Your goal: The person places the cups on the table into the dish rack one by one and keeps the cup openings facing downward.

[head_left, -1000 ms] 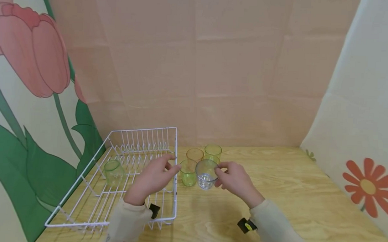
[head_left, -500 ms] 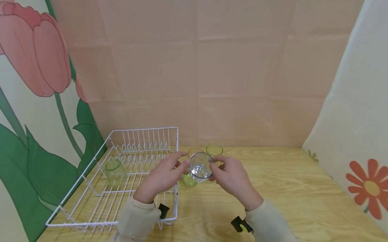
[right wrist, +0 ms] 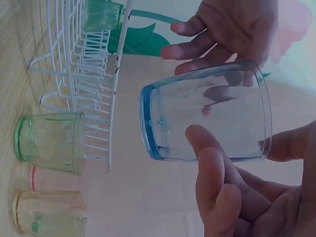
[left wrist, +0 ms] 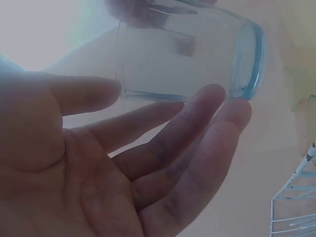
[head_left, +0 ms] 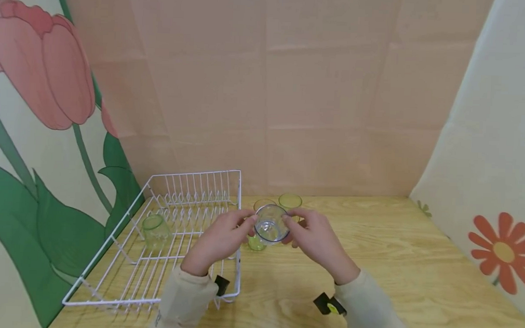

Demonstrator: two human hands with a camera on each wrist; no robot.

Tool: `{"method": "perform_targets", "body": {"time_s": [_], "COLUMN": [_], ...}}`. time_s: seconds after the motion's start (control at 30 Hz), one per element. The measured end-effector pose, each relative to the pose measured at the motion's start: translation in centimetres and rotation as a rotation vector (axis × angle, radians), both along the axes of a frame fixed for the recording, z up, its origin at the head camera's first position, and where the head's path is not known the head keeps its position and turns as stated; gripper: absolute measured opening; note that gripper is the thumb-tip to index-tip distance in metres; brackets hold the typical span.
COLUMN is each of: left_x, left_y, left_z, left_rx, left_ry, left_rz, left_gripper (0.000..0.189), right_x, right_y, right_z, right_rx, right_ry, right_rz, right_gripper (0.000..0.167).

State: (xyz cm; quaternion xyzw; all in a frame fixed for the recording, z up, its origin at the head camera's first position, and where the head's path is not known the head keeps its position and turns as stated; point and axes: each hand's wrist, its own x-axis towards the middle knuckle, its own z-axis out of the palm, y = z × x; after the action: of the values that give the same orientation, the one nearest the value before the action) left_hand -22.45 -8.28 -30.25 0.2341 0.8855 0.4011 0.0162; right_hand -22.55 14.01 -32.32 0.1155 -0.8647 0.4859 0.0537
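A clear drinking glass [head_left: 268, 231] with a bluish tint is held up between both hands, its mouth tilted towards the head camera. My left hand [head_left: 220, 237] grips its left side, thumb at the rim and fingertips along the wall, as the left wrist view shows on the glass [left wrist: 168, 59]. From the other side my right hand [head_left: 315, 239] pinches it, thumb at the rim and fingers under the wall. Behind it on the table, partly hidden, stand a green glass [right wrist: 49, 140], a pink glass [right wrist: 57, 178], an amber glass [right wrist: 47, 206] and another greenish glass [right wrist: 61, 227].
A white wire dish rack [head_left: 238, 279] stands on the left of the wooden table [head_left: 372, 264]. Inside it, a green glass [head_left: 156, 235] rests upside down near the left side. A plain pinkish cloth [head_left: 326, 89] hangs behind, with flower-printed sheets at both sides.
The clear glass has moved slightly left and tipped its mouth towards me. My left hand has come in from the rack side and taken hold of it alongside my right hand.
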Motion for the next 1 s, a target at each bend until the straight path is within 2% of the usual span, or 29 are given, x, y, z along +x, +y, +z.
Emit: {"method": "perform_targets", "body": {"time_s": [0.23,0.53,0.9,1.0], "left_x": [0.0,0.1,0.3,0.2], "left_y": [-0.1,0.0,0.1,0.2], "left_z": [-0.3,-0.5,-0.6,-0.5], "left_rx": [0.013,0.022,0.012,0.012], "left_ry": [0.011,0.074,0.043,0.034], "left_rz": [-0.017,-0.076,-0.101,-0.087], "left_gripper": [0.041,0.038,0.041,0.045], "right_x": [-0.6,-1.3,-1.3,-1.2], "right_y": [0.6,1.2,1.1,1.1], "right_z": [-0.1,-0.6,-0.7,-0.8], "right_rx": [-0.057,-0.099,-0.053,-0.046], "right_ry": [-0.081,-0.140,-0.138,-0.133], "right_rz": [-0.021,-0.018,-0.017,-0.011], "right_gripper": [0.048,0.047,0.053,0.053]}}
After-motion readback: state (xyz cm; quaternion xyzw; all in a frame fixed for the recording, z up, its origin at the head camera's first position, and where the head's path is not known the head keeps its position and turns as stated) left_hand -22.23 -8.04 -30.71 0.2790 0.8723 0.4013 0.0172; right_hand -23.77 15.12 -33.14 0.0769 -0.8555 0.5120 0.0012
